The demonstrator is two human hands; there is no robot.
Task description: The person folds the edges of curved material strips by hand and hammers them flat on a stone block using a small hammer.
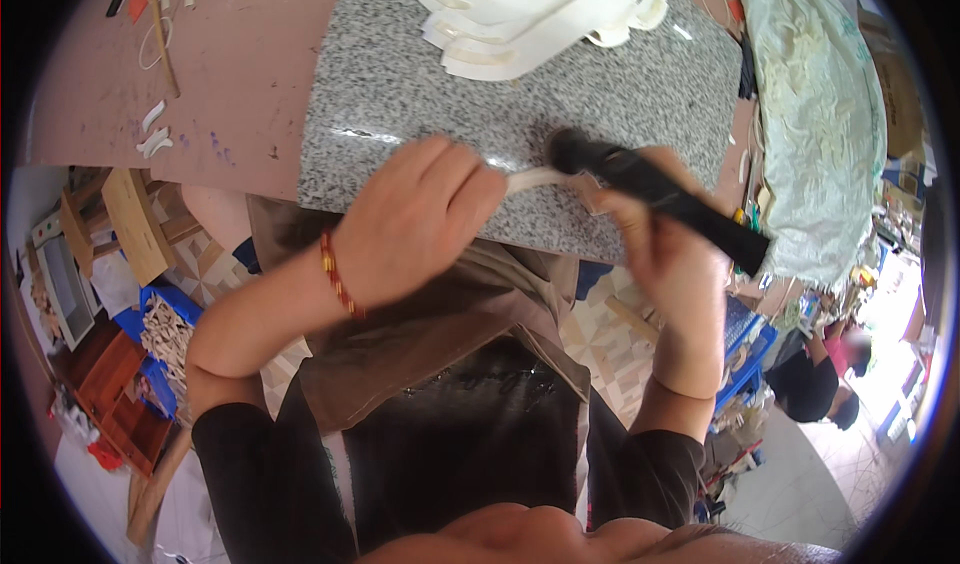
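My left hand (425, 219), with a red and yellow bracelet at the wrist, is closed on one end of a narrow whitish strip (537, 178). The strip reaches across the near edge of a speckled grey stone slab (400, 94) toward my right hand. In my right hand (675, 239) is a black hammer (660, 186), its round head lying over the slab just beyond the strip. The right fingers also come close to the strip's far end; whether they grip it I cannot tell. At the slab's back lies a pile of curved white strips (535, 24).
A pale plastic sack (815, 114) lies right of the slab. White scraps (155, 139) and a thin stick (162, 44) rest on the pinkish tabletop (90, 94). A blue crate of pale pieces (165, 334) stands low left. Another person (805, 384) is at the far right.
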